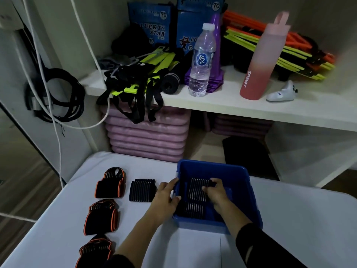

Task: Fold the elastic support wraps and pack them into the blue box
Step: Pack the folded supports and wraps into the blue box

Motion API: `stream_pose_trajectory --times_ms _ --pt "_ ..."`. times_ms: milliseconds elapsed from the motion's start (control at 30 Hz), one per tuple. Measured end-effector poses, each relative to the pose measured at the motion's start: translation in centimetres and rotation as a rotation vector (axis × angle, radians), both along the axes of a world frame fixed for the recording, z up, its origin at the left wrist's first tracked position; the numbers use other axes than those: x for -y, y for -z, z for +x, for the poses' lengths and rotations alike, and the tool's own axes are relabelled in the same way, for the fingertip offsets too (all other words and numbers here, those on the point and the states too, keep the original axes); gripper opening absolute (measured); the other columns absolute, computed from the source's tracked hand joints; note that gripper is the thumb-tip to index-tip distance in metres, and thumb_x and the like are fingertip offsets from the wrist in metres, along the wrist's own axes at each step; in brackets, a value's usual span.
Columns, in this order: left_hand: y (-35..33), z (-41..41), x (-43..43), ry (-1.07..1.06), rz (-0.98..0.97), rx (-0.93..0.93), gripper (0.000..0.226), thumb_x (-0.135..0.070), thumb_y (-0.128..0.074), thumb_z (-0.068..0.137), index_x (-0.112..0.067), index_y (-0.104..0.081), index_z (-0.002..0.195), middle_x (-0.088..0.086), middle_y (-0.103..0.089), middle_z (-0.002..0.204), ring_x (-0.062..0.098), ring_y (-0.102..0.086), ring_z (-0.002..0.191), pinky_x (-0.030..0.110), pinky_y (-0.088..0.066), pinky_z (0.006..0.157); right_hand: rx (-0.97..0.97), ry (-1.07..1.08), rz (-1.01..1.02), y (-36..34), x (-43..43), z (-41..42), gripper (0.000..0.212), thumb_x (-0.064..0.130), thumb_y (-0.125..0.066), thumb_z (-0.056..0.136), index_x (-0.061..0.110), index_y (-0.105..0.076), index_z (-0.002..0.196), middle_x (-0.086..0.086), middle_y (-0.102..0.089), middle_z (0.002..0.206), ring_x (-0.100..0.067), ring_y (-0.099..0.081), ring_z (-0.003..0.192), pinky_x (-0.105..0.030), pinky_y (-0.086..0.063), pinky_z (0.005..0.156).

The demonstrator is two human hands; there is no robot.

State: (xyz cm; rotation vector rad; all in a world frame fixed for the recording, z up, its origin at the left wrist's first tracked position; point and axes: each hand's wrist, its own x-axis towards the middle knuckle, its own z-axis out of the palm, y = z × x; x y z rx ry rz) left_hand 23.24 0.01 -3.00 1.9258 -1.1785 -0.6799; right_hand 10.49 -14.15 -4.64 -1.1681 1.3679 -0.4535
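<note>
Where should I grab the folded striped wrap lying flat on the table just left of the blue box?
Probably its right edge, from above, nearest the left hand holding the blue box: the folded striped wrap lies flat on the table, so a pinch there catches all layers and keeps the fold shut.
</note>
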Motion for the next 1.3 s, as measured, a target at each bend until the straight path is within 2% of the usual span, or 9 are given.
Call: stream_pose_trajectory --times_ms 200,467,633,767,833,933,1033,1167,1300 --pt "0.7 0.1 -0.1 0.005 -0.053 0.0 0.056 -0.016 -0.054 0.092 -0.027 -0.032 0.142 0.003 -0.042 0.118 0.007 -0.05 0.073 0.007 -0.042 0.072 -0.114 -0.187 -0.095 1.8 0.1 1.5 0.038 0.005 -0.06 0.088 0.017 -0.031 0.11 -0.013 -0.045 0.124 -0.022 -0.049 0.103 -0.032 -0.045 0.088" --pt "1.3 -0.1 -0.2 -0.011 -0.085 -0.013 0.057 -0.018 -0.054 0.091 -0.031 -0.031 0.141 0.003 -0.042 0.119 0.014 -0.054 0.083 0.029 -0.052 0.084 -0.31 -0.295 -0.121 2.4 0.8 1.1 0.052 0.019 -0.069 0.083 0.005 -0.042 0.126 -0.018 -0.049 0.131 -0.028 -0.052 0.115 -0.023 -0.04 0.083" --pt "0.8 0.1 -0.7 -0.038 -0.108 -0.08 0.054 -0.026 -0.059 0.089 -0.038 -0.036 0.136 -0.002 -0.049 0.111 0.011 -0.056 0.085 0.017 -0.051 0.077 -0.197 -0.151 -0.129 0.2 -0.2 1.4 0.057 0.02 -0.061 0.089 0.003 -0.034 0.136 -0.016 -0.045 0.136 -0.028 -0.049 0.119 -0.025 -0.039 0.088" --pt "0.4 1.1 -1.7 -0.192 -0.156 -0.088 0.039 -0.019 -0.061 0.088 -0.024 -0.052 0.126 0.003 -0.055 0.103 -0.004 -0.057 0.075 0.003 -0.043 0.065 -0.01 -0.021 -0.492 -2.5 -2.5 2.5 0.026 0.004 -0.061 0.084 0.013 -0.049 0.106 -0.011 -0.053 0.113 -0.024 -0.055 0.103 -0.031 -0.047 0.087" --pt "0.5 2.5 -2.3 -0.293 -0.157 -0.006 0.027 -0.01 -0.059 0.088 -0.015 -0.062 0.114 0.007 -0.059 0.102 -0.008 -0.059 0.072 0.007 -0.047 0.071 0.083 -0.073 -0.587 -4.4 -3.8 3.9 0.025 -0.001 -0.059 0.083 0.016 -0.05 0.1 -0.007 -0.054 0.106 -0.019 -0.056 0.09 -0.024 -0.048 0.077" --pt "1.2 5.0 -3.4 -0.5 -0.083 0.07 0.028 0.002 -0.056 0.083 -0.01 -0.068 0.105 0.012 -0.061 0.104 0.014 -0.061 0.08 0.025 -0.048 0.084 0.157 -0.184 -0.65 -6.4 -5.8 6.7 0.025 -0.005 -0.052 0.082 0.015 -0.052 0.097 -0.006 -0.057 0.1 -0.02 -0.057 0.085 -0.02 -0.047 0.073" --pt "1.9 7.1 -4.1 -0.582 0.017 0.092 0.034 0.004 -0.054 0.081 -0.01 -0.064 0.11 0.016 -0.059 0.109 0.031 -0.06 0.09 0.031 -0.047 0.084 0.028 -0.398 -0.53 -6.4 -7.3 9.9 0.029 -0.004 -0.045 0.083 0.012 -0.05 0.106 -0.006 -0.055 0.105 -0.014 -0.05 0.089 -0.013 -0.042 0.07" --pt "3.2 8.9 -4.1 -0.483 0.119 0.089 0.043 0.002 -0.054 0.084 -0.014 -0.056 0.124 0.018 -0.056 0.117 0.033 -0.057 0.101 0.035 -0.045 0.089 -0.241 -0.629 -0.126 -2.6 -8.5 13.8 0.063 0.008 -0.051 0.082 0.023 -0.027 0.139 -0.012 -0.048 0.126 -0.024 -0.051 0.109 -0.03 -0.047 0.084" --pt "4.6 10.1 -4.0 -0.378 0.181 0.069 0.051 0.0 -0.052 0.087 -0.016 -0.046 0.135 0.015 -0.054 0.129 0.031 -0.053 0.114 0.034 -0.041 0.098 -0.371 -0.62 -0.077 0.9 -8.4 15.2 0.074 0.023 -0.056 0.085 0.034 -0.015 0.145 -0.012 -0.041 0.138 -0.034 -0.04 0.126 -0.036 -0.046 0.099"
